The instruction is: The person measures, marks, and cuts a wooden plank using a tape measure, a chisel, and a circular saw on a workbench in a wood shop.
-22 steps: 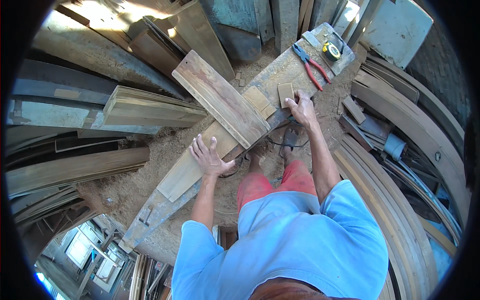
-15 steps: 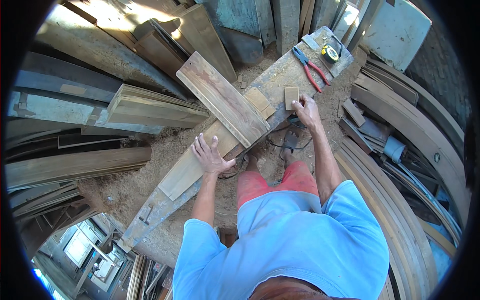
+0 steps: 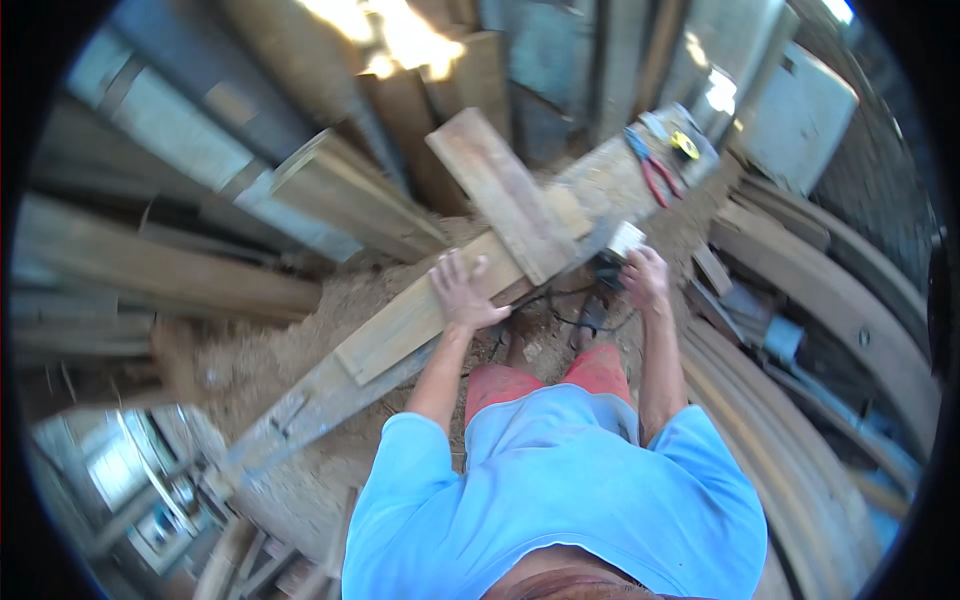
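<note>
Timber stacks line the frame: planks [image 3: 165,125] stand on edge across the upper left, and long boards [image 3: 800,420], bowed in this wide view, fill the right side. The narrow bench plank [image 3: 318,402] runs obliquely from lower left to upper right. On its middle stretch lies a pale board [image 3: 390,335], lengthwise; a shorter, browner crossing board [image 3: 505,200] rests over it at an angle, its far end projecting toward the upper centre.

The left hand [image 3: 465,293], left of centre, lies palm down with fingers spread on the pale board, grasping nothing. The right hand [image 3: 646,277], right of centre, has its fingers curled and appears to grasp a small pale block [image 3: 626,238]; blur obscures the exact grip. The block is over or just beside the bench plank's near edge; which of the two cannot be told. A dark object [image 3: 608,271] beneath it is too indistinct to identify.

Red-handled pliers [image 3: 655,168] and, smaller, a yellow tape measure [image 3: 684,145] lie unheld at the upper right end.

Stage of work, as judged: the two boards are already laid crosswise, with no fastening discernible; the block is not yet set down.
</note>
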{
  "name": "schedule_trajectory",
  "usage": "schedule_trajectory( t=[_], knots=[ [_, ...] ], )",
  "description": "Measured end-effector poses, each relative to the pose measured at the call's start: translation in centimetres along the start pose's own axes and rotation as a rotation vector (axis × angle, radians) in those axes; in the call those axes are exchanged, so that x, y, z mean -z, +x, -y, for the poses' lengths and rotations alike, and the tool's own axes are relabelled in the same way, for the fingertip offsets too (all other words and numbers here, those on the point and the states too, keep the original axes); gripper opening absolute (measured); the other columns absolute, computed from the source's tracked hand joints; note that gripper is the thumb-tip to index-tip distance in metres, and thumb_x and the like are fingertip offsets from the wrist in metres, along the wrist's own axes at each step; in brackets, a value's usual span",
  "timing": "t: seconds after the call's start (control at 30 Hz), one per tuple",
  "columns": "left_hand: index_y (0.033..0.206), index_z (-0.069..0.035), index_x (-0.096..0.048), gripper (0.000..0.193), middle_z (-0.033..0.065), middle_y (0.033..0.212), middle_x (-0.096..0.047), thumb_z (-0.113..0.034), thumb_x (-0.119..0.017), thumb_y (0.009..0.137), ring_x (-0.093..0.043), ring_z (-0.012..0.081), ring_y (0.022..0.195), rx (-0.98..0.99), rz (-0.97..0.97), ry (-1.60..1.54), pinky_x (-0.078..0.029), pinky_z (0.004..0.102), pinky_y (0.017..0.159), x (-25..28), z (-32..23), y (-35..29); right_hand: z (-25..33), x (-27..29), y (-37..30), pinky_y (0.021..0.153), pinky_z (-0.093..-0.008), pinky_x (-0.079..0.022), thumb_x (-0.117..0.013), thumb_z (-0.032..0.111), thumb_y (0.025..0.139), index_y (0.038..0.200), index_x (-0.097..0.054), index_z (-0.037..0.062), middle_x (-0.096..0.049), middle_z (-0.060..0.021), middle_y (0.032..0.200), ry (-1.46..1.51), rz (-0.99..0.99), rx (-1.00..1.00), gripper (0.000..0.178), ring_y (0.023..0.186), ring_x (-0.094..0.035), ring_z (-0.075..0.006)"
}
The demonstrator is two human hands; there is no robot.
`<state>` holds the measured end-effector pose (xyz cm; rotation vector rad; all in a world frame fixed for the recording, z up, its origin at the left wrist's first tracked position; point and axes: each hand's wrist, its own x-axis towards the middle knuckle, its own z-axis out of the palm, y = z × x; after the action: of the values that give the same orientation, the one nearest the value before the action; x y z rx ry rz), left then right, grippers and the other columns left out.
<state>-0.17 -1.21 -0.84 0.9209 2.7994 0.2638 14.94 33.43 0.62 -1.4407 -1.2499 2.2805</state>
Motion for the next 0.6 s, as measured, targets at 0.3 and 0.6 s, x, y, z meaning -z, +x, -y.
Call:
schedule_trajectory(
  t=[0.3, 0.6],
  knots=[
    [0.148, -0.018, -0.055, 0.064, 0.0256, 0.166, -0.030, -0.019, -0.068, 0.085, -0.016, 0.0523, 0.156, -0.132, -0.132, -0.112, -0.010, 0.0727, 0.122, -3.7, -1.6, -3.2, 2.9, 4.0, 2.4, 0.057, -0.0283, -0.048, -0.068, 0.017, 0.099, 0.104, -0.064, 0.0065, -0.062, -0.0012, 0.085, -0.051, -0.128, 0.198, 0.012, 0.066, -0.055, -0.0101],
    [0.112, -0.006, -0.064, 0.037, 0.0178, 0.099, -0.074, -0.019, -0.073, 0.078, -0.072, 0.0398, 0.098, 0.112, 0.067, -0.491, -0.057, 0.0511, 0.086, 5.3, -0.7, -3.4, -1.3, -19.5, 3.2, 0.053, -0.0276, -0.046, -0.069, 0.011, 0.095, 0.097, -0.063, 0.0072, -0.061, -0.0006, 0.081, -0.067, 0.171, 0.275, 0.007, 0.060, -0.050, -0.0103]
  ],
)
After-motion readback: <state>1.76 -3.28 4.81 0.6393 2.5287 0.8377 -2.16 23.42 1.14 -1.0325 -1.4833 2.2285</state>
